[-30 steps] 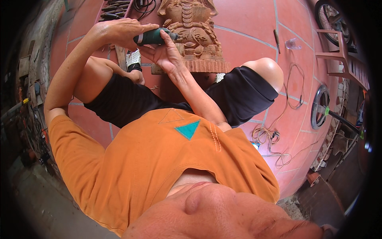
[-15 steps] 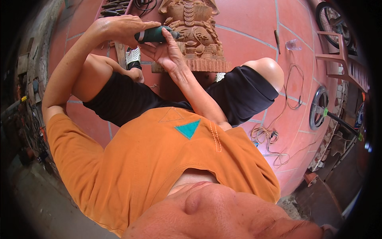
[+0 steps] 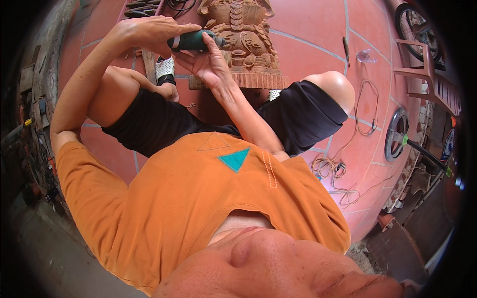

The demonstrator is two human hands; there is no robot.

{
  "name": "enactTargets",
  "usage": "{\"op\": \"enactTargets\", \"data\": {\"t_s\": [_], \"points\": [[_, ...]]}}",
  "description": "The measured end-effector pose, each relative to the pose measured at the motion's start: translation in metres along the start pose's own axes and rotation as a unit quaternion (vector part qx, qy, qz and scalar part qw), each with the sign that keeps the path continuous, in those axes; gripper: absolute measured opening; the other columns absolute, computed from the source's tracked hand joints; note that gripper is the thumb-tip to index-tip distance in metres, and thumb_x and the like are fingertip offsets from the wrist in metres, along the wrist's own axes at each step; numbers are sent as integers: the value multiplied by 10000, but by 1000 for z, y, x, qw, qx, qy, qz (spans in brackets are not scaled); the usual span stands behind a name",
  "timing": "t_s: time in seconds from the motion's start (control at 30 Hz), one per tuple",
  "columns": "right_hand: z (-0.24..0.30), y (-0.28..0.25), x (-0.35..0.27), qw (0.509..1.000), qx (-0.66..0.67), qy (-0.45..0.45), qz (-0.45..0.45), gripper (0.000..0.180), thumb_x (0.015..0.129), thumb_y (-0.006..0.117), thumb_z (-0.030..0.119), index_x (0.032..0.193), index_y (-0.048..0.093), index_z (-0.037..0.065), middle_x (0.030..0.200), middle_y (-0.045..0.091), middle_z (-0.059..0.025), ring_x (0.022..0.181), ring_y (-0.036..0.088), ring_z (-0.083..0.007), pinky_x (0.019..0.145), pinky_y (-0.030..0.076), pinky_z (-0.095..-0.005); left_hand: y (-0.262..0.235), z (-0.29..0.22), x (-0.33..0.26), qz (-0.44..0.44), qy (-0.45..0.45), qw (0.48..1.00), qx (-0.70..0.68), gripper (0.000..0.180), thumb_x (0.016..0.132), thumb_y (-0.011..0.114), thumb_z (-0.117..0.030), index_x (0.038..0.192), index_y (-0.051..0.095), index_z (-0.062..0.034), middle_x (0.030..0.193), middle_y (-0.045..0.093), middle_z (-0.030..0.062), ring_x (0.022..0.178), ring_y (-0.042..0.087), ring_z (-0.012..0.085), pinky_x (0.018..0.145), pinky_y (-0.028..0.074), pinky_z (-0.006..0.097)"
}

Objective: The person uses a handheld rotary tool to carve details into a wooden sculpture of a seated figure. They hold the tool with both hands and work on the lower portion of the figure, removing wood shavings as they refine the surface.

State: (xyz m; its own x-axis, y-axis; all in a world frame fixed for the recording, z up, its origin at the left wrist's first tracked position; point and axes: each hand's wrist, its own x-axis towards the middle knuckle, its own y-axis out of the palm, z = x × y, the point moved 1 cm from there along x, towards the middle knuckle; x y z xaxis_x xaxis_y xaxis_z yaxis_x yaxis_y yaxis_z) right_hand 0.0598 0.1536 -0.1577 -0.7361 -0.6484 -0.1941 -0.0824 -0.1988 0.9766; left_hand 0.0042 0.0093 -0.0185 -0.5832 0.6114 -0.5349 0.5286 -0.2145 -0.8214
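Note:
A dark green rotary tool [image 3: 193, 40] lies almost level across the left side of a carved wooden statue [image 3: 248, 45]. Its back end is gripped by my left hand [image 3: 151, 33], which comes over from the left with the index finger stretched along the body. My right hand [image 3: 213, 70] supports the front from below, palm up, thumb pressed against the casing. The narrow nose points right, at the carved folds; I cannot make out the bit or whether it touches the wood. Ornate relief covers the statue, which stands on a ridged base [image 3: 251, 82] between my legs.
A crate of carving tools [image 3: 141, 9] sits at the far left beside a black cable [image 3: 181, 6]. On the tiles to the right are a chisel-like stick [image 3: 346, 51], a clear cup [image 3: 366, 55], a coiled cord [image 3: 328, 166], a wheel-shaped base [image 3: 397, 134] and a pink plastic chair [image 3: 427, 74].
The tool's front and my right thumb have shifted very slightly upward. Both hands keep the same hold, and the statue has not moved.

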Motion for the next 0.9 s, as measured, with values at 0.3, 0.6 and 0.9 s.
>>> {"op": "enactTargets", "data": {"t_s": [0.3, 0.6, 0.9], "points": [[-1, 0, 2, 1000, -5, -4, 5, 561, 881, 647, 401, 1303, 425, 104, 1236, 569, -203, 1133, 574, -405, 988, 451, -548, 3, 4, 1, 9, -6, 1000, 5, 1021, 612, 747, -40, 1491, 237, -141, 1100, 616, 177, 968, 615, 352, 870, 499, 419], [-5, -3, 5, 1000, -7, 1, 17, 576, 872, 657, 403, 1301, 425, 99, 1234, 568, -188, 1134, 578, -383, 1003, 440, -546, -1, -1, -4, 13, -19, 1000, 6, 1004, 629, 722, -46, 1495, 225, -142, 1001, 624, 191, 915, 614, 359, 815, 488, 439], [-6, -2, 7, 1000, -13, -2, 19, 557, 873, 654, 402, 1287, 438, 98, 1234, 571, -181, 1137, 575, -375, 983, 459, -541, 2, 0, -7, 11, -29, 999, 7, 999, 627, 712, -56, 1496, 225, -138, 966, 621, 202, 887, 610, 368, 789, 483, 447]]}}
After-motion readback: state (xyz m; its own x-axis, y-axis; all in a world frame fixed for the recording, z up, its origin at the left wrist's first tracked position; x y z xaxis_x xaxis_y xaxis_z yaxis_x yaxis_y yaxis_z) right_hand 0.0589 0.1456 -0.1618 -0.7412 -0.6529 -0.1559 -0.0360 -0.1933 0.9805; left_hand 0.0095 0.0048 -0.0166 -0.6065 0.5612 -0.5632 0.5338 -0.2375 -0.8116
